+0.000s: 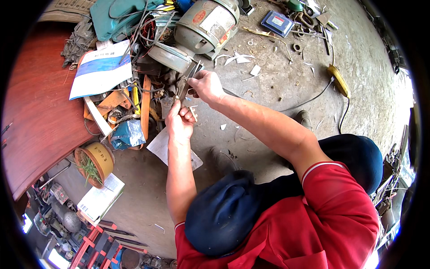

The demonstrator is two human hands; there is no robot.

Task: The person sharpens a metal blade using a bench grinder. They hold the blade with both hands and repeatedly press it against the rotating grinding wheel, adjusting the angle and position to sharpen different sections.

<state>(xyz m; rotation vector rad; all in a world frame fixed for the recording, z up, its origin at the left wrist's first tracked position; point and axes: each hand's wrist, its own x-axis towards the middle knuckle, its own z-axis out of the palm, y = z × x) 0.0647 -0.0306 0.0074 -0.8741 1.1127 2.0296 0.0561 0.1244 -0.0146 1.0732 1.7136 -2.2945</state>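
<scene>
Both of my hands are on a long narrow metal blade (pixel 184 93), held up at the wheel end of a grey-green bench grinder (pixel 201 29). My left hand (pixel 180 122) is closed round its lower end, where a small tan piece (pixel 193 113) sticks out by the fingers. With fingers pinched on the upper part, my right hand (pixel 207 87) is close below the grinder's round wheel guard (pixel 169 57). Whether the blade touches the wheel cannot be made out. Its exact kind is partly hidden by my fingers.
Left of the grinder lies a heap of tools and cables beside a red-brown board (pixel 42 107), with a white-and-blue booklet (pixel 102 67) on it. A yellow switch box (pixel 339 80) with a cord lies right. A blue box (pixel 277 23), paper scraps and a yellow pot (pixel 99 161) stand around.
</scene>
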